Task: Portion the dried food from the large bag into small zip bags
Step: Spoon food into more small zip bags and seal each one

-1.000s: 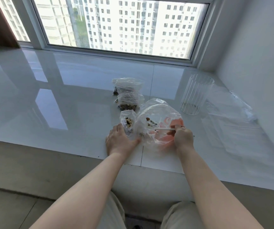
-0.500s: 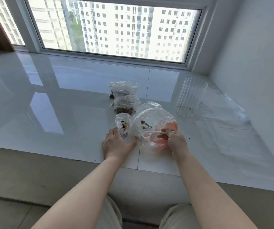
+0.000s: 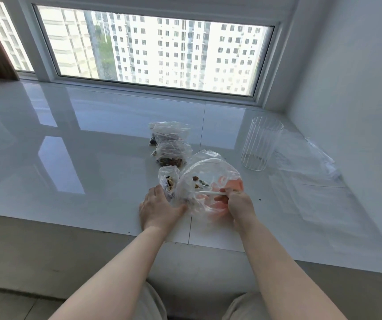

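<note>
- Large bag (image 3: 208, 179): clear plastic, puffed open, standing near the front edge of the white glossy surface (image 3: 70, 158), between the two hands. It holds only a few dark and tan pieces of dried food (image 3: 199, 182) toward its left side; an orange-pink patch shows through its right wall, nature unclear.
- Small zip bag (image 3: 168, 181): just left of the large bag and touching it, partly filled with mixed brown pieces, mouth upward.
- Two filled zip bags (image 3: 171, 144): lying behind, one overlapping the other, each holding dark dried pieces; thin red lines run along their closures.
- Ribbed clear cup (image 3: 260, 144): upright, well to the right of the bags; a thin layer of residue at its bottom, otherwise nothing seen inside.
- Flat clear plastic sheets or bags (image 3: 310, 167): lying to the right of the cup against the wall; count cannot be told.
- Left hand (image 3: 159, 207): palm down on the surface, fingers forward against the base of the small zip bag, thumb lying on the lower left of the large bag. Whether the fingers grip the plastic cannot be told.
- Right hand (image 3: 237, 202): fingers curled, pinching a thin white stick-like utensil (image 3: 210, 193) that points left into the large bag; its working end is lost behind crumpled plastic.
- Both forearms extend from the bottom edge; light trousers are cut off below.
</note>
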